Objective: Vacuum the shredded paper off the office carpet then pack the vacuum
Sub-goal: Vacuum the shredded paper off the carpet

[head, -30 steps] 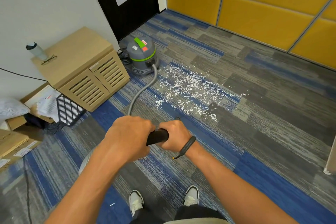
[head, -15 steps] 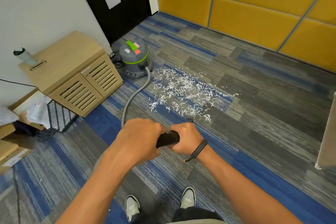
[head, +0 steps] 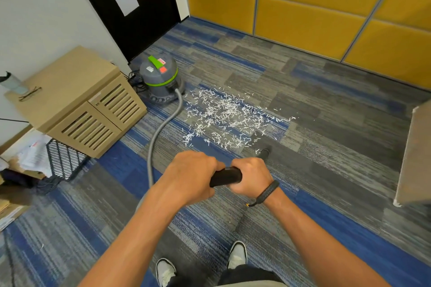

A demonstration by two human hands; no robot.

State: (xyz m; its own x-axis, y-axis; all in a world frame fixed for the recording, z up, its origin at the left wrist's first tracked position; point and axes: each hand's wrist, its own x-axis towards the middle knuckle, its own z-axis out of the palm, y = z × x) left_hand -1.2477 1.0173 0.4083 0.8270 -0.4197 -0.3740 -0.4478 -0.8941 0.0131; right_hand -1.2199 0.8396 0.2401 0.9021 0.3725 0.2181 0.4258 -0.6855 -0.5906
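— What's left of the hose?
— A slatted wooden cabinet (head: 77,109); the grey canister vacuum (head: 161,79) beside it.
— And the hands?
— Left hand (head: 189,175) and right hand (head: 253,176) both grip the black wand handle (head: 225,177). White shredded paper (head: 228,119) litters the striped carpet (head: 338,147) ahead.

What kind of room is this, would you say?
Most likely an office: striped grey-and-blue carpet tiles, yellow padded wall panels, and a slatted wooden cabinet with cardboard boxes beside it. Shredded paper on the floor fits too.
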